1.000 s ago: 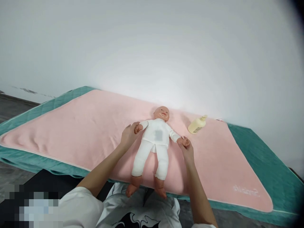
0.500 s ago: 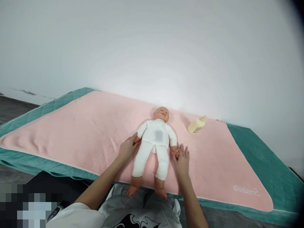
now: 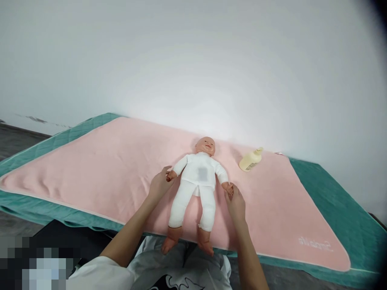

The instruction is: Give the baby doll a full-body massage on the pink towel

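Note:
A baby doll (image 3: 198,175) in a white top and trousers lies on its back on a pink mat (image 3: 105,161), its head toward the wall and its bare feet at the near edge. My left hand (image 3: 160,183) is closed round the doll's hand on the left side. On the right side my right hand (image 3: 236,201) grips the doll's other hand between thumb and fingers. Both doll arms are spread out from the body.
A pale yellow pump bottle (image 3: 250,160) lies tilted on the mat, right of the doll's head. Green quilted bedding (image 3: 338,201) shows around the mat. A white wall (image 3: 193,64) rises behind the bed. Something dark stands at the lower left.
Both doll hands have moved outward, away from its body, with my hands. My right hand's fingers have closed from spread to wrapped round the doll's hand.

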### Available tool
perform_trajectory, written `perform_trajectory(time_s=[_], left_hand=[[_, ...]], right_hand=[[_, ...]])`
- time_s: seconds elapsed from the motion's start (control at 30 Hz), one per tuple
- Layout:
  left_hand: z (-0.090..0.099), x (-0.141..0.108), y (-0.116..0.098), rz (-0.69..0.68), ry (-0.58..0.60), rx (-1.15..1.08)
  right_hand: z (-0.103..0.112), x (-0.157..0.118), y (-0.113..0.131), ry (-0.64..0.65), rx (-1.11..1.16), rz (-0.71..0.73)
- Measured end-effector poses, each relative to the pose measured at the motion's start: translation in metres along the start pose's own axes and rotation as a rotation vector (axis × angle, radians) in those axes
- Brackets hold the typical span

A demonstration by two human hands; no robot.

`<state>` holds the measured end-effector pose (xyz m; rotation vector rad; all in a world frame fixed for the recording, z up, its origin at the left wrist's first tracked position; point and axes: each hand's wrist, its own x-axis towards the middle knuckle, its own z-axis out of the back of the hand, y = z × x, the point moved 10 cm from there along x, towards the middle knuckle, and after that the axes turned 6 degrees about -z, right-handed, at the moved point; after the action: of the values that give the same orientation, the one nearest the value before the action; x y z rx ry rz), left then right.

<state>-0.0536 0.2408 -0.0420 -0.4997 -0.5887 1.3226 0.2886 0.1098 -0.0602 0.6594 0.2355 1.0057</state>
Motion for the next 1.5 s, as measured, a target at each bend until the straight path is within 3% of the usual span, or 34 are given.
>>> perform_trajectory(time_s=[0.1,0.27,0.37,0.47,0.67,0.83,1.03,1.23,1.5], left_hand=[[0.018,0.007,0.003,0.067,-0.079,-0.176],[0.040,0.032,-0.006,0.062,-0.246,-0.316],[0.041,0.054,-0.025,-0.004,-0.325,-0.358],[0.031,0.080,-0.046,-0.055,-0.355,-0.342],[-0.020,0.126,-0.068,-0.097,-0.231,-0.252],[-0.047,0.139,-0.071,-0.193,-0.188,-0.240],[-0.060,0.148,-0.064,-0.156,-0.114,-0.128],[-0.078,0.158,-0.055,-0.067,0.108,0.051],[-0.084,0.166,-0.047,-0.068,0.135,0.049]], right_hand=[[0.024,0.014,0.007,-0.113,0.095,-0.038],[0.054,0.048,0.027,-0.317,0.245,-0.051],[0.049,0.075,0.043,-0.323,0.320,-0.014],[0.028,0.100,0.059,-0.273,0.374,0.081],[-0.027,0.134,0.068,-0.086,0.317,0.207],[-0.045,0.143,0.058,-0.013,0.286,0.221],[-0.060,0.156,0.042,0.031,0.282,0.176],[-0.075,0.172,0.038,0.061,0.229,0.162],[-0.073,0.172,0.033,0.060,0.266,0.124]])
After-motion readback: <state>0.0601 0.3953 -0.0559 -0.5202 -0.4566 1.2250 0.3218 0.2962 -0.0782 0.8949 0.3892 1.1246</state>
